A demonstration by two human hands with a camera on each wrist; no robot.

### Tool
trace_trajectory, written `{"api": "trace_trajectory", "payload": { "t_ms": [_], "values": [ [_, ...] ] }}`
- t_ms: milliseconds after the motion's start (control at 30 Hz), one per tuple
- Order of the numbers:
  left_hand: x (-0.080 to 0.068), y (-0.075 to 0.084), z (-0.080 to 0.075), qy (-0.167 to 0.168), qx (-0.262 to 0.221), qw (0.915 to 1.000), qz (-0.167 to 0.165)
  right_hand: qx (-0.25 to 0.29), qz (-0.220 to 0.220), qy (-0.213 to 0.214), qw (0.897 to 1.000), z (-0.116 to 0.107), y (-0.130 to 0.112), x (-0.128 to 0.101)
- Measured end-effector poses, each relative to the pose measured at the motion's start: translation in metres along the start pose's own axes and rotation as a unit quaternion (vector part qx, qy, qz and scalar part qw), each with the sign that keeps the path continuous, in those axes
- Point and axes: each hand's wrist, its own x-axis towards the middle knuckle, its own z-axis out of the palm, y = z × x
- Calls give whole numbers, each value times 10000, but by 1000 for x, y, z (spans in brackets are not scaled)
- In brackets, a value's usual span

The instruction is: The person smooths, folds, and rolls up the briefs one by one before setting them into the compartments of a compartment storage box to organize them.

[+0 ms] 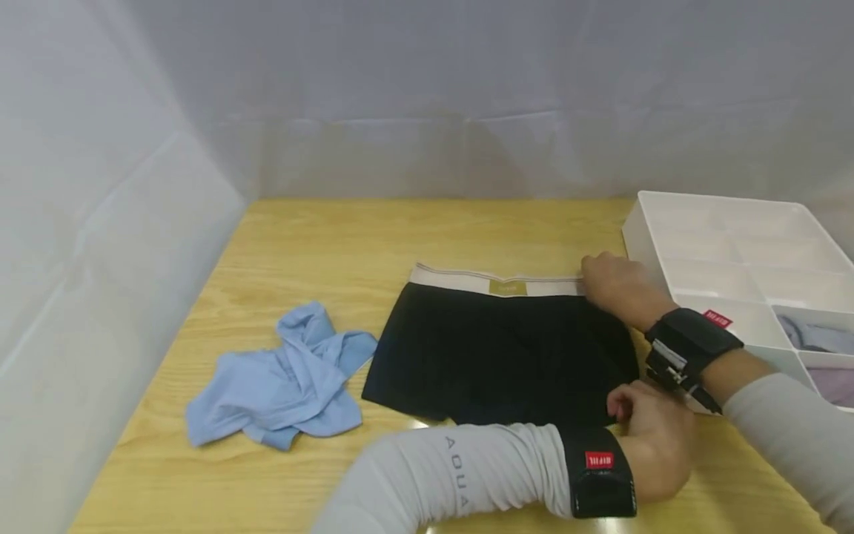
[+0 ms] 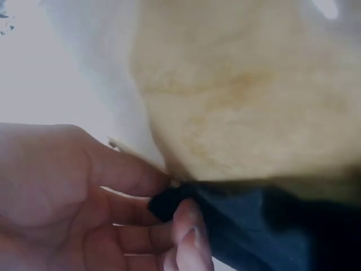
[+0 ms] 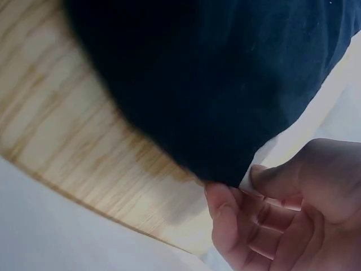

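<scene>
Just beside shorts (image 1: 503, 352), box (image 1: 710, 280) with cloths (image 1: 821, 337)

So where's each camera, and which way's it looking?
Head: on the head, looks forward and down at the dark cloth garment with its white waistband; both light-grey sleeves, the left grip and right grip show.
Left wrist: on that wrist, looks at the garment's edge; the left grip shows, pinching it.
Right wrist: on that wrist, looks at the waistband's end; the right grip shows, pinching there.
Both wrist views share the garment.
</scene>
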Motion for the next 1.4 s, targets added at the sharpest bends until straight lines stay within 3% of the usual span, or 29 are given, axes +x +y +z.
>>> {"api": "trace_trajectory", "payload": {
  "t_ms": [133,233,367,500,633,700,767,867,967,1067,1167,1267,1333,1400],
  "values": [
    [-3,-4,-3,436,-372,9984,-3,27,-55,-80,9999,-3,5,-1],
    [-6,-12,-3,738,-800,9941,-23,372,-25,-114,9992,-8,8,-2],
    [-18,-33,4,1120,-1000,9880,362,1058,51,-26,9944,-20,7,-5],
    [-41,-67,14,1398,-886,9848,533,1614,-82,311,9864,-32,-4,-5],
    [-59,-120,20,1512,-1507,9761,399,2474,-371,692,9657,-40,-22,-1],
    [-63,-151,24,1518,-2064,9660,360,2970,-498,857,9497,-44,-33,3],
    [-65,-181,32,1498,-2720,9500,333,3357,-630,1052,9340,-45,-45,8],
    [-73,-222,50,1338,-3758,9168,178,3914,-818,1130,9096,-43,-70,17],
    [-91,-255,73,1051,-4536,8849,-163,4532,-958,909,8816,-39,-100,29],
    [-110,-281,93,767,-4779,8732,-567,4996,-952,675,8584,-35,-130,40],
    [-120,-298,110,382,-4795,8715,-958,5361,-784,612,8383,-29,-155,50],
    [-117,-305,125,-32,-4631,8800,-1054,5729,-646,376,8162,-18,-167,57],
    [-114,-305,132,-322,-4365,8934,-1015,5724,-776,200,8161,-9,-168,59],
    [-113,-302,135,-417,-4010,9098,-984,5477,-1067,208,8296,-3,-165,58]
  ]
}}
